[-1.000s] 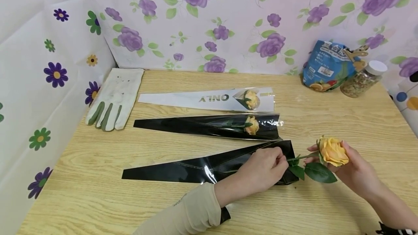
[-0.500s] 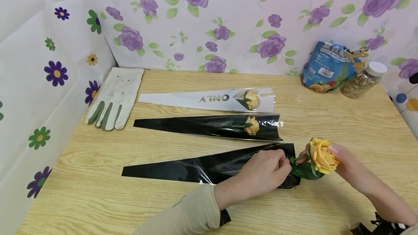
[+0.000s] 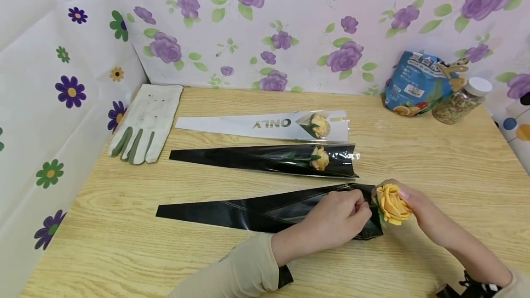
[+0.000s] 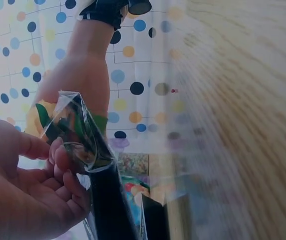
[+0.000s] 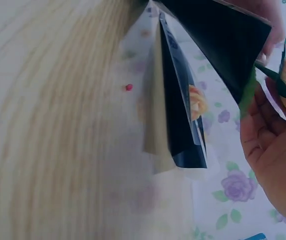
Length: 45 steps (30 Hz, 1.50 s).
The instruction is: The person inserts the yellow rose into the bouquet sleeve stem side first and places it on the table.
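My left hand (image 3: pixel 333 220) pinches the clear film at the wide mouth of a black flower sleeve (image 3: pixel 236 212), its fingers curled. Just right of that mouth, my right hand (image 3: pixel 426 210) holds a yellow rose (image 3: pixel 392 204) by the underside of its bloom, thumb against the petals. The stem runs into the sleeve and is mostly hidden behind my left hand. In the left wrist view, the transparent film (image 4: pixel 75 125) stands up between my fingertips and the rose. Green sepals (image 5: pixel 277 87) show beneath the bloom in the right wrist view.
Behind lie a black sleeve (image 3: pixel 232 158) and a white sleeve (image 3: pixel 219 126) marked ONLY, each holding a yellow rose. A work glove (image 3: pixel 151 114) is at the left. A blue pouch (image 3: pixel 414 82) and a jar (image 3: pixel 459 102) stand back right. Another black piece (image 3: pixel 285 276) shows under my left forearm.
My right hand has moved left with the rose, bringing the bloom up to the sleeve's mouth; its leaves have gone from sight. My left hand keeps its pinch almost in place.
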Available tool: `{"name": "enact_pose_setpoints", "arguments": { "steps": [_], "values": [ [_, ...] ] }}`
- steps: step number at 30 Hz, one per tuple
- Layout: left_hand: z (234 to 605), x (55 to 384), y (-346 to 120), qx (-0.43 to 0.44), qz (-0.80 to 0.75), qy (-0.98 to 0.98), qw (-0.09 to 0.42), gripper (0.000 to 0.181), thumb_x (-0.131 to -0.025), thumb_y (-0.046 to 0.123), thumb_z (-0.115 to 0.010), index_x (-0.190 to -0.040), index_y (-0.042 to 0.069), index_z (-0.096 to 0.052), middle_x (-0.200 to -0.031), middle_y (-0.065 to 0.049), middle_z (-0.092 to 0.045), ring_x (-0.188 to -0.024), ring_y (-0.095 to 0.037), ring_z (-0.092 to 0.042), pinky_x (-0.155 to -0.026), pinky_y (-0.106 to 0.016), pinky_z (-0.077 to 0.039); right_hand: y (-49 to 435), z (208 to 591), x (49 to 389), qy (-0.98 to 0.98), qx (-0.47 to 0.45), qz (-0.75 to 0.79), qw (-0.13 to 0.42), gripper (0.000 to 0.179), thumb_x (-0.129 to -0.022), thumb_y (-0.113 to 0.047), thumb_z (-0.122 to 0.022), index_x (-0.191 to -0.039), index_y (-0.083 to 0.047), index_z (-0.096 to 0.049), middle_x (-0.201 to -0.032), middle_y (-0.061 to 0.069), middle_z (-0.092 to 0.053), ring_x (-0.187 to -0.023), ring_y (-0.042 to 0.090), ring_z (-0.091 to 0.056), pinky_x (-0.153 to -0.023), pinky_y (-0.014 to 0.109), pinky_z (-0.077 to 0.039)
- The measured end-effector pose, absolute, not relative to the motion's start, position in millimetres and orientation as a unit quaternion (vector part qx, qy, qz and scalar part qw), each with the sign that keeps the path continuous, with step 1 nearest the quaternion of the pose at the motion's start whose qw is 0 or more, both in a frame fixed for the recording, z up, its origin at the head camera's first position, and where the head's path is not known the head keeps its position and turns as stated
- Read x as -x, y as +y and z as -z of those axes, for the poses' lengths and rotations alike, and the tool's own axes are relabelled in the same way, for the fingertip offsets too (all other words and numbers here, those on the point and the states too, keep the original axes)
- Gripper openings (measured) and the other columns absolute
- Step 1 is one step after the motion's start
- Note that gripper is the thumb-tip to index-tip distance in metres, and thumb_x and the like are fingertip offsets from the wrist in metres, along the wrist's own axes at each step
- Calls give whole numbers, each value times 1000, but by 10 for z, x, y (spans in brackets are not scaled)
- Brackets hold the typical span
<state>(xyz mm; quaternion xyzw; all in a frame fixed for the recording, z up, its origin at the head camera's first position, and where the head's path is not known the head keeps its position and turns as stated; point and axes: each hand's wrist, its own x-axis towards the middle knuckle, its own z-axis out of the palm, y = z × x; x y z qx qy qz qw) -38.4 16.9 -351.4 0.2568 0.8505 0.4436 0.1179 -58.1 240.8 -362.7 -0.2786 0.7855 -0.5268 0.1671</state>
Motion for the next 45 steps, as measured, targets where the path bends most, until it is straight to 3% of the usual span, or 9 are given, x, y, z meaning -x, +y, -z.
{"name": "enact_pose_setpoints", "arguments": {
  "steps": [4,8,13,19,26,33,40,45],
  "values": [
    [3495,388,180,-253,-449,849,113,21,-96,18,-46,-75,19,-50,-54,9,-43,-41,0,-36,-41,-16,-35,2407,3645,534,816,278,483,155,40,-102,-4,-20,-123,-7,-54,-107,-8,-62,-96,3,-57,-77,19,-45],
    [3470,405,170,-252,-454,845,127,20,-97,19,-44,-78,19,-51,-55,8,-43,-41,-1,-37,-42,-17,-36,2436,3653,502,819,275,486,129,38,-100,2,-27,-130,-1,-50,-123,-10,-57,-110,0,-53,-83,15,-43],
    [3469,427,147,-241,-458,844,139,18,-97,18,-45,-81,18,-53,-58,7,-46,-45,-4,-41,-46,-17,-37,2505,3685,480,818,262,502,97,35,-98,6,-34,-130,1,-46,-126,-7,-53,-109,1,-54,-83,14,-45],
    [3477,440,135,-229,-464,845,136,18,-98,20,-45,-81,18,-52,-58,7,-45,-46,-4,-41,-46,-17,-37,2611,3706,451,811,240,526,94,34,-98,7,-33,-130,6,-42,-126,-2,-52,-107,3,-55,-83,15,-46],
    [3481,443,132,-226,-456,851,131,22,-98,21,-44,-77,17,-50,-57,6,-43,-45,-4,-39,-45,-17,-35,2671,3755,401,840,217,496,30,26,-86,14,-55,-109,2,-62,-106,-2,-64,-97,5,-59,-81,13,-46],
    [3483,416,158,-237,-437,859,122,25,-98,23,-46,-74,19,-49,-56,8,-43,-42,-2,-37,-42,-18,-35,2630,3809,418,783,278,556,-7,29,-77,25,-57,-97,6,-67,-92,12,-67,-86,14,-61,-76,16,-48],
    [3490,397,161,-255,-433,855,126,24,-98,23,-45,-74,18,-50,-54,8,-44,-40,-2,-37,-41,-17,-35,2514,3787,412,813,291,503,-36,30,-75,21,-63,-93,-3,-70,-86,4,-67,-75,11,-59,-61,21,-45],
    [3485,403,160,-263,-405,870,98,29,-97,23,-45,-69,18,-47,-54,8,-41,-40,-2,-35,-40,-16,-32,2431,3759,398,846,270,457,-50,33,-75,17,-67,-91,-12,-71,-82,-6,-66,-70,4,-55,-57,20,-43]
  ]
}}
